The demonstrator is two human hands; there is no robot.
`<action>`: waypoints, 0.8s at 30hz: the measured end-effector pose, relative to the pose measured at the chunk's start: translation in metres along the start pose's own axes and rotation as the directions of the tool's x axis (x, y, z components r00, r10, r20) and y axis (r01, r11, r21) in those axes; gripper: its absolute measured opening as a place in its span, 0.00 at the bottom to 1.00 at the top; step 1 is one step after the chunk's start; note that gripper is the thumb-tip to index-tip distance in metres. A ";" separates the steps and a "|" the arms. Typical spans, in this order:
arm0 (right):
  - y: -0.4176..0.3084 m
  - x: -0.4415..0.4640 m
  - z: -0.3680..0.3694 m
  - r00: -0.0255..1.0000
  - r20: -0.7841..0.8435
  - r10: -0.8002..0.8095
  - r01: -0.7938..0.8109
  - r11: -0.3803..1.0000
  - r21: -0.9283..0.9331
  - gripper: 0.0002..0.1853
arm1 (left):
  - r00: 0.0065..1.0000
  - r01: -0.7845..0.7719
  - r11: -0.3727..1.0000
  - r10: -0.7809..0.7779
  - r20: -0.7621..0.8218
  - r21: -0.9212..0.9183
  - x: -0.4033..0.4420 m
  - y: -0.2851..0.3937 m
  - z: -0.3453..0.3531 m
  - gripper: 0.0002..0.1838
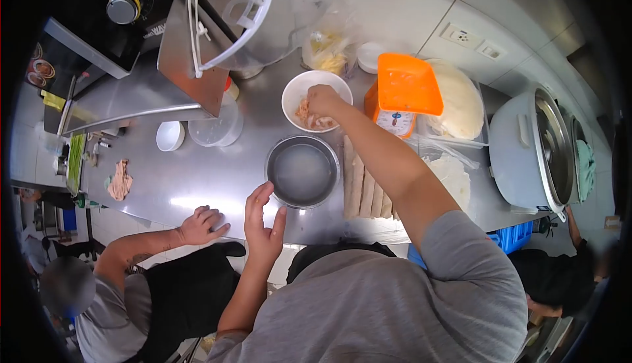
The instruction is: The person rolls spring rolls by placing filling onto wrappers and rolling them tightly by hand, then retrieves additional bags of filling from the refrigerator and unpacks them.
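My right hand (322, 102) reaches down into a white bowl (289, 113) that holds pinkish pieces of food (321, 122), perhaps raw meat or seafood. Its fingers are bent together among the pieces; what they pinch is hidden. Just in front of that bowl stands a round metal pan (270, 179) with cloudy liquid (301, 169) inside. Near the pan's lower left rim I hold my left hand (264, 221) up, thumb and fingers apart, with nothing in it. Long greyish-brown rolls or sticks (362, 188) lie side by side below my right forearm.
An orange kitchen scale (408, 86) stands right of the bowl, beside pale dough (454, 103) in a clear container. Farther right is a large metal cooker (517, 152). A small white bowl (170, 136) and a crumpled cloth (120, 180) lie left. A co-worker's hand (203, 226) rests at the edge.
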State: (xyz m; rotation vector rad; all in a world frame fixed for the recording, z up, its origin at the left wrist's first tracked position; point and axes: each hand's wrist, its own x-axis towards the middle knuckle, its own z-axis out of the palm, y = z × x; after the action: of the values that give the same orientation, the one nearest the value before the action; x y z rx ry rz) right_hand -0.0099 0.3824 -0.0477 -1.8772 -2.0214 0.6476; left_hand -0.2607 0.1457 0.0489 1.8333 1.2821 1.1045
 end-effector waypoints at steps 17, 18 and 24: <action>0.022 -0.119 -0.233 0.956 -0.159 0.246 -0.114 0.812 0.573 0.19 | 0.986 -0.066 0.981 0.092 0.137 -0.180 0.020 0.020 0.018 0.18; 0.049 -0.116 -0.225 0.953 -0.151 0.263 -0.173 0.880 0.442 0.20 | 0.986 -0.046 0.978 0.077 0.146 -0.203 0.017 0.017 0.019 0.18; 0.072 -0.126 -0.208 0.925 -0.334 0.180 -0.094 0.961 0.259 0.20 | 0.977 -0.012 0.973 0.060 0.203 -0.232 0.013 0.023 0.025 0.17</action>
State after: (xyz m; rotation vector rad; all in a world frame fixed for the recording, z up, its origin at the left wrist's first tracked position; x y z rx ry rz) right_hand 0.1700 0.2852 0.1019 -1.8476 -1.5252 0.5135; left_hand -0.2267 0.1499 0.0606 1.7512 0.9616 1.0037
